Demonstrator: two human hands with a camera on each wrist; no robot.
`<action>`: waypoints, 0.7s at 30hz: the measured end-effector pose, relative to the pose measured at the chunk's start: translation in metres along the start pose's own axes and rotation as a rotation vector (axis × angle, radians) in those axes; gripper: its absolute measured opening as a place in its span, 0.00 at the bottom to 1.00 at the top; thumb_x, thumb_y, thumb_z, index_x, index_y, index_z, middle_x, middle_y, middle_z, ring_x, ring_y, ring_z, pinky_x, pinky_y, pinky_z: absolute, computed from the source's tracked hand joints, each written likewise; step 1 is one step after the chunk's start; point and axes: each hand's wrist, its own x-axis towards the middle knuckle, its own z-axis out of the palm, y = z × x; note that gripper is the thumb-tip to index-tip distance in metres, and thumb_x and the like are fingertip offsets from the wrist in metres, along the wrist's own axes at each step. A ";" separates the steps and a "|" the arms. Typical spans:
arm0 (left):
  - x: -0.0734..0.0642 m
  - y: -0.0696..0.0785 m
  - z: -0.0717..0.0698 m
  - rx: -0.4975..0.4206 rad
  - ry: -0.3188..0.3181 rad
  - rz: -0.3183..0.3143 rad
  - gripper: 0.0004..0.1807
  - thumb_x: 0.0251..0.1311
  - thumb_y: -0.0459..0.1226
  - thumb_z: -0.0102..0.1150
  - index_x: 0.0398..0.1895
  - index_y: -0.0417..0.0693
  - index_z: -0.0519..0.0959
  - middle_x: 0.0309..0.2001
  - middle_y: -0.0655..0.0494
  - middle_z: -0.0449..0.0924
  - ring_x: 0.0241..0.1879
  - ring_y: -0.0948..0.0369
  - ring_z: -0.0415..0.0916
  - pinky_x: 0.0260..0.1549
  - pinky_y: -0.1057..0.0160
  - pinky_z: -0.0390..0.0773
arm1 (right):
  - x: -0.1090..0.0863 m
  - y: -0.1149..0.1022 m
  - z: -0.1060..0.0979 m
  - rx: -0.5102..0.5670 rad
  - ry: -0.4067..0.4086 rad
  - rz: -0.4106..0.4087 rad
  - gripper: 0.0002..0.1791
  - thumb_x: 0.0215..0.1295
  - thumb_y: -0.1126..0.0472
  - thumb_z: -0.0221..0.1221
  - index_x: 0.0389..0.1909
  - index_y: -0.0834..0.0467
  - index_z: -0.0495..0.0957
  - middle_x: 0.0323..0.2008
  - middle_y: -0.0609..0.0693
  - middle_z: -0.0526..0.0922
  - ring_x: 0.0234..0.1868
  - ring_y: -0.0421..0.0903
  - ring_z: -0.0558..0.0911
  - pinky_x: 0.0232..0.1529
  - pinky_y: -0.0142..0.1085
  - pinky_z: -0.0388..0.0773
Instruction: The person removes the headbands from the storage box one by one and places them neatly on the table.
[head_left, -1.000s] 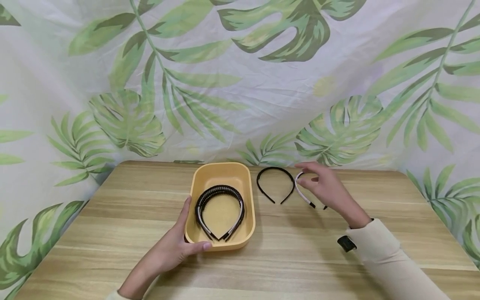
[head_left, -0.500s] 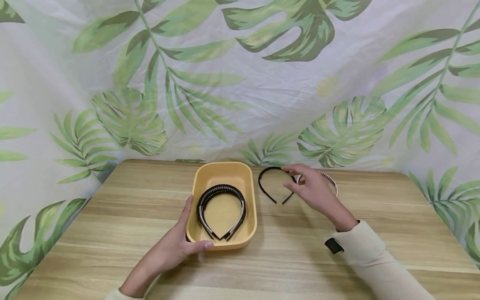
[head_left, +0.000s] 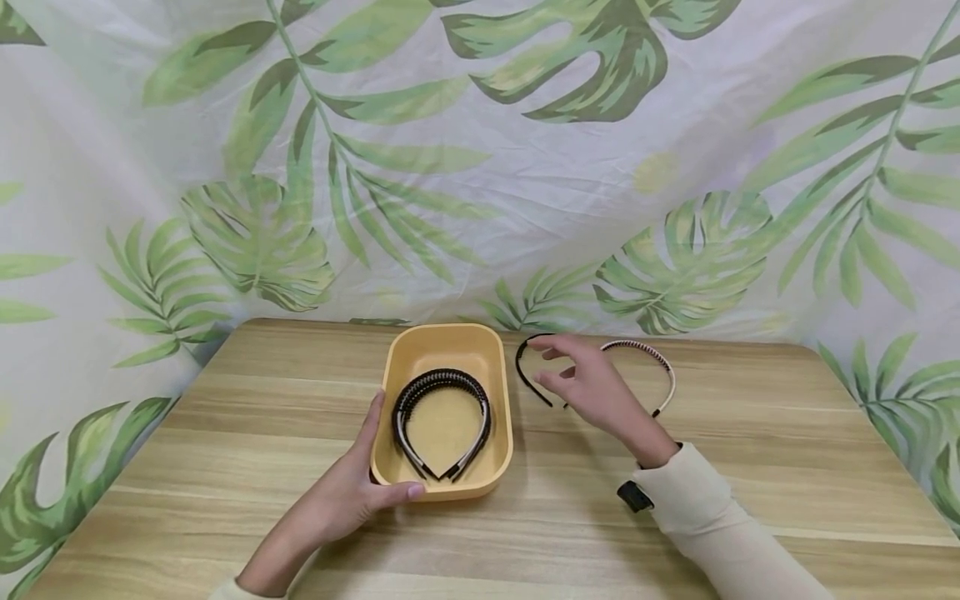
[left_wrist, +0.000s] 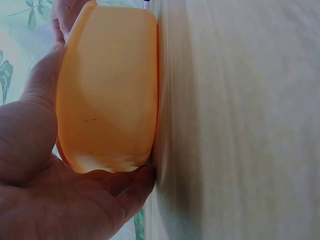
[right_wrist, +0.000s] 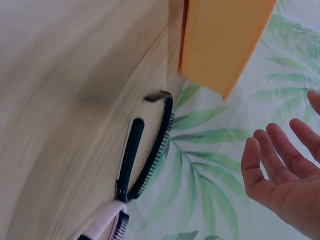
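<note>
My left hand (head_left: 347, 493) holds a yellow plastic bin (head_left: 504, 417) at its near left corner, thumb over the front rim and fingers along the side. In the left wrist view, its fingers (left_wrist: 137, 192) reach under the end of the bin. Inside lie several stacked headbands (head_left: 441, 380), black and silver-grey, many with toothed inner edges. My right hand (head_left: 592, 387) hovers over a black toothed headband (right_wrist: 167, 130), fingers loosely bent and apart from it. Just to the right lies a white headband (head_left: 667, 375) with black teeth and black tips.
A wooden table (head_left: 225, 450) carries everything, its back edge close to a hanging leaf-print cloth (head_left: 420, 208). The bin stands near the middle, with the two loose headbands to its right. A black strap (head_left: 635, 496) shows by the right sleeve.
My right hand has moved left, from over the white headband to over the black one, uncovering most of the white headband. The left hand and the bin stay in place.
</note>
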 end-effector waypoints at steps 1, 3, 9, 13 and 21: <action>0.000 0.000 0.000 0.002 0.000 -0.001 0.75 0.56 0.52 0.78 0.84 0.61 0.21 0.85 0.37 0.29 0.80 0.37 0.50 0.77 0.37 0.49 | 0.001 -0.001 0.002 0.004 0.001 -0.003 0.23 0.69 0.68 0.66 0.64 0.62 0.80 0.63 0.60 0.83 0.61 0.59 0.81 0.54 0.52 0.84; 0.000 0.000 0.000 0.005 0.000 0.000 0.75 0.56 0.52 0.78 0.84 0.61 0.21 0.85 0.37 0.29 0.80 0.37 0.49 0.76 0.37 0.49 | 0.002 -0.002 0.005 0.015 0.005 -0.003 0.23 0.69 0.68 0.66 0.64 0.62 0.80 0.62 0.60 0.83 0.61 0.59 0.81 0.54 0.52 0.84; 0.000 0.000 -0.001 0.001 0.000 0.002 0.75 0.56 0.52 0.78 0.84 0.61 0.21 0.85 0.38 0.29 0.80 0.37 0.50 0.76 0.37 0.49 | 0.004 -0.005 0.014 0.033 0.006 0.013 0.23 0.69 0.66 0.67 0.64 0.61 0.79 0.63 0.58 0.83 0.62 0.57 0.81 0.55 0.52 0.83; 0.001 0.000 0.000 -0.004 -0.002 -0.001 0.76 0.56 0.52 0.78 0.84 0.61 0.21 0.85 0.38 0.30 0.79 0.39 0.53 0.76 0.39 0.50 | 0.007 -0.007 0.020 0.041 0.004 -0.005 0.24 0.68 0.67 0.67 0.64 0.64 0.79 0.62 0.61 0.83 0.61 0.58 0.81 0.54 0.52 0.84; 0.001 -0.002 0.001 -0.014 -0.001 0.002 0.75 0.56 0.51 0.78 0.85 0.61 0.22 0.85 0.38 0.29 0.80 0.37 0.51 0.76 0.39 0.48 | 0.012 -0.010 0.032 0.035 0.006 -0.049 0.24 0.67 0.65 0.69 0.63 0.64 0.80 0.59 0.61 0.85 0.59 0.61 0.83 0.54 0.53 0.84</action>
